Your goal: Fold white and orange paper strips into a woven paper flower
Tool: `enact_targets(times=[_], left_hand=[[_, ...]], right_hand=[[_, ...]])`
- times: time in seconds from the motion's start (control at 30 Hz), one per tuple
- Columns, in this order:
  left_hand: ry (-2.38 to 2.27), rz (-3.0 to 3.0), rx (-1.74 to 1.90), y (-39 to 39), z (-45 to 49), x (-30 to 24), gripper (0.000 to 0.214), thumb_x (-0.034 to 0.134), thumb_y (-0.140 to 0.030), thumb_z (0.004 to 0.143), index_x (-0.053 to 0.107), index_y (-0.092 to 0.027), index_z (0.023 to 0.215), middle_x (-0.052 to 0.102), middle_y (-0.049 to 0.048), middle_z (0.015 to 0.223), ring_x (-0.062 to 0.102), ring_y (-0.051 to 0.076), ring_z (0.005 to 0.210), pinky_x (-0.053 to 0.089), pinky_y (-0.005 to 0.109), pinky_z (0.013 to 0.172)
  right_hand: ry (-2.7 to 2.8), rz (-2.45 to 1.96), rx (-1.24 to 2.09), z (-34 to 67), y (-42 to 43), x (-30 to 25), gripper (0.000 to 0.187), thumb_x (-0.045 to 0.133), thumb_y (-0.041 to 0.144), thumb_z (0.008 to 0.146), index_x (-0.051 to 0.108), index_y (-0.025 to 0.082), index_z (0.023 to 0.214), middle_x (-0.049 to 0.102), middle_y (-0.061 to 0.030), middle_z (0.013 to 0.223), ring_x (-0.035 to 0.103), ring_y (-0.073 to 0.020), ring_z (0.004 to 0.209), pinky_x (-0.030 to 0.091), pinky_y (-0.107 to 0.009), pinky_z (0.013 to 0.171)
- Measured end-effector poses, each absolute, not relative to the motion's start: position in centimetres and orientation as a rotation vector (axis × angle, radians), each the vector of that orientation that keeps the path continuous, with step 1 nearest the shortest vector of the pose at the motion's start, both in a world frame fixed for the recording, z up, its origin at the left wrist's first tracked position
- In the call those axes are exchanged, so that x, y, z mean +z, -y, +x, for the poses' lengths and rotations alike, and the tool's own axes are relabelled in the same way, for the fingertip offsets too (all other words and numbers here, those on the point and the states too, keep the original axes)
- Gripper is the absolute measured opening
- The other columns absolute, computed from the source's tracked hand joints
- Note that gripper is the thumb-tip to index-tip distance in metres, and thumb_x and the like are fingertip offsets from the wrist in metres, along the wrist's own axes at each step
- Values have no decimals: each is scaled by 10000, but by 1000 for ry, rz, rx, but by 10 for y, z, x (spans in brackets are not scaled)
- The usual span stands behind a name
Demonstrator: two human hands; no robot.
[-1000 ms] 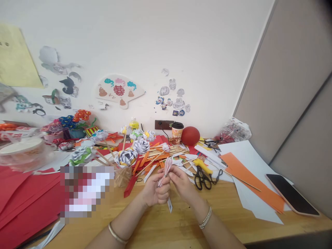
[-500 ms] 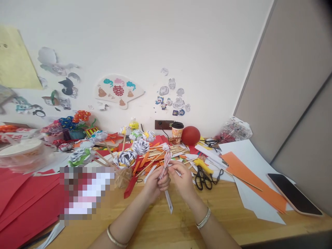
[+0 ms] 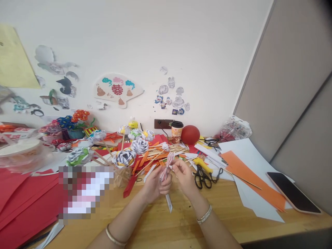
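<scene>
My left hand (image 3: 155, 185) is closed around a folded bundle of red-and-white paper strips (image 3: 167, 166) that fans upward; a white tail of it hangs below the fist toward the wooden table (image 3: 233, 214). My right hand (image 3: 184, 177) pinches the top of the same bundle from the right. Both hands hover above the table's middle, just in front of a heap of wooden sticks and orange strips (image 3: 155, 155). Each wrist wears a bracelet.
Paper flowers on sticks (image 3: 124, 157) stand behind the hands. Black scissors (image 3: 204, 178) and a yellow glue gun (image 3: 201, 163) lie to the right, then orange and white sheets (image 3: 249, 180) and a phone (image 3: 293, 196). Red paper (image 3: 26, 197) covers the left. A cup (image 3: 176, 132) and red ball (image 3: 190, 135) sit by the wall.
Both hands have stayed in place, working the bundle with small finger shifts. The strips' top has spread slightly and leans a little more to the right.
</scene>
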State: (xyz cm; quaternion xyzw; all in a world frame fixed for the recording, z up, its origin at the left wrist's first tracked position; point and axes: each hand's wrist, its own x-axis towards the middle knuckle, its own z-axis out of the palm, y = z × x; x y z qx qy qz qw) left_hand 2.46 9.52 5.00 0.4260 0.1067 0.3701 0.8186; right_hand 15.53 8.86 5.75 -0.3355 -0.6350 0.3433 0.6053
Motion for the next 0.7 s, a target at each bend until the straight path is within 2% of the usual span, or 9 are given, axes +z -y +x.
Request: enact_targets(times=[0.07,0.17,0.27,0.33,0.5,0.7], left_hand=[[-379,1066,965,-96,28,51,363,384,-534,768,462,-179,763,405,-57,480,257,54,343,236,168,344],[-697,1391,1233,-97,32,51,340,550,-486,691,483,-153,671,442,-45,527,376,72,429,307,193,421],[-860,1548,1330,-97,32,50,349,534,-451,718,455,-150,562,409,-45,493,388,81,473,306,196,458],[-814,1510,1298,-97,32,47,362,496,-459,743,441,-154,557,376,-54,472,351,71,435,282,194,433],[-536,1284,1130,-96,30,44,322,494,-455,755,487,-141,687,369,-63,500,267,36,387,209,171,386],[-316,1063,883,-91,26,50,314,495,-428,769,450,-140,650,333,-69,491,213,20,371,168,139,356]], right_hand=[[1465,-826,744,156,-91,55,183,461,307,801,479,183,667,549,0,729,512,-139,728,389,-256,692],[1476,-883,632,155,-92,54,165,482,286,784,477,185,655,548,-7,738,508,-146,743,391,-266,705],[1483,-856,617,153,-90,58,143,487,260,779,502,181,661,575,-30,829,519,-160,830,389,-283,763],[1486,-817,670,153,-89,61,140,482,248,782,519,178,667,581,-36,859,527,-161,848,391,-284,779],[1455,-738,824,158,-89,62,165,505,280,770,525,174,646,580,-27,827,537,-150,790,407,-262,737],[1464,-653,952,162,-90,58,171,521,302,767,534,176,652,551,-3,750,518,-135,742,405,-245,715]])
